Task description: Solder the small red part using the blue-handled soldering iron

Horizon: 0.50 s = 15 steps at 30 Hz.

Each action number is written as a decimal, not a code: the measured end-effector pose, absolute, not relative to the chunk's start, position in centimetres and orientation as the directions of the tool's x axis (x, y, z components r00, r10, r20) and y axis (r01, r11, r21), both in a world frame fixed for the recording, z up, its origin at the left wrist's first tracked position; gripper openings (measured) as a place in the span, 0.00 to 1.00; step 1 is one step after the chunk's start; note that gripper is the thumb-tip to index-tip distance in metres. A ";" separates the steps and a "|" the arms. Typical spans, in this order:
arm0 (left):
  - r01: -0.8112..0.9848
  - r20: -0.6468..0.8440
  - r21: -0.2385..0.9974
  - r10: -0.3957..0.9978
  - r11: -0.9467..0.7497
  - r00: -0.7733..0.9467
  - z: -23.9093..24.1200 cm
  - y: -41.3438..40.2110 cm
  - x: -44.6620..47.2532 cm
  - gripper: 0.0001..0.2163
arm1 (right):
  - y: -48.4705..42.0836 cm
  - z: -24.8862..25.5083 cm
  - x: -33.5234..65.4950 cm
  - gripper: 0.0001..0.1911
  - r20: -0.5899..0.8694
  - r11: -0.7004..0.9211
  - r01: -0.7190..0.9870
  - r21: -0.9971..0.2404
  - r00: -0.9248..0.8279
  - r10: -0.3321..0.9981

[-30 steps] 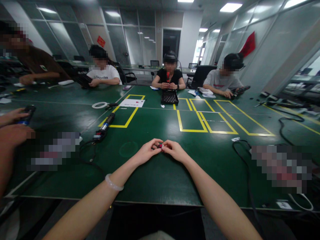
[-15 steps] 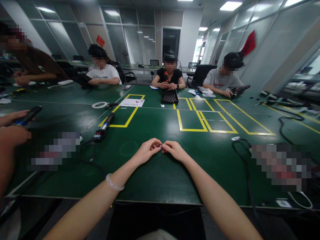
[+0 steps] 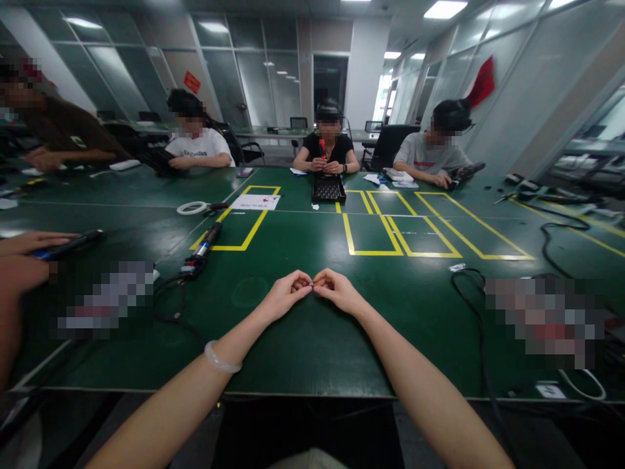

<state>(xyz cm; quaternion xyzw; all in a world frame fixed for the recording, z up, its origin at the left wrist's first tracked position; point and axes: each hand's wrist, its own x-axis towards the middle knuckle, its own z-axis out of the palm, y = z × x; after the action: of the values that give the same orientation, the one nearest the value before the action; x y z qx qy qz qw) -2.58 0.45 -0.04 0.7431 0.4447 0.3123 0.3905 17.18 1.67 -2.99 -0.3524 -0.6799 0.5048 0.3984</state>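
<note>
My left hand (image 3: 286, 293) and my right hand (image 3: 336, 291) meet fingertip to fingertip over the green table (image 3: 312, 339), just above its surface. Both are curled into pinches on one tiny part (image 3: 312, 283) held between them; it is too small to name, with a hint of red or orange. A pale bangle (image 3: 222, 358) circles my left wrist. Both forearms reach in from the bottom edge.
An electric screwdriver (image 3: 202, 247) with a black cable lies to the left front. A black tray (image 3: 329, 188), a white tape roll (image 3: 192, 208) and a paper sheet (image 3: 255, 201) sit farther out among yellow tape boxes. Black cables (image 3: 469, 293) run on the right. Several people sit around the table; a neighbour's hands (image 3: 24, 254) hold a tool at left.
My hands have stayed together in the same spot; the fingers have curled tighter round the small part. The neighbour's tool at left has shifted to the right.
</note>
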 end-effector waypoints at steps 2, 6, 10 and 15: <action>0.403 0.135 0.860 0.901 -0.314 0.413 0.0 0.4 -2.5 0.12 | 1.8 -3.0 17.2 0.13 0.176 0.225 0.069 -0.972 -0.426 0.887; 0.413 0.147 0.845 0.889 -0.341 0.433 0.0 0.4 -2.6 0.11 | 1.9 -3.1 17.2 0.14 0.167 0.214 0.061 -0.975 -0.434 0.885; 0.425 0.135 0.841 0.892 -0.334 0.432 -0.1 0.6 -2.8 0.11 | 1.9 -3.3 17.2 0.14 0.168 0.211 0.052 -0.976 -0.435 0.884; 0.429 0.123 0.841 0.889 -0.329 0.441 -0.4 0.7 -3.0 0.13 | 1.8 -3.2 17.2 0.14 0.172 0.205 0.026 -0.978 -0.448 0.877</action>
<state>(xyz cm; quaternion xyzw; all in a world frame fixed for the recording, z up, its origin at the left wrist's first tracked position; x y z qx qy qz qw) -2.96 0.73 -0.38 0.7575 0.4350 0.3009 0.3826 17.18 1.84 -3.20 -0.3397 -0.6648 0.5311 0.4008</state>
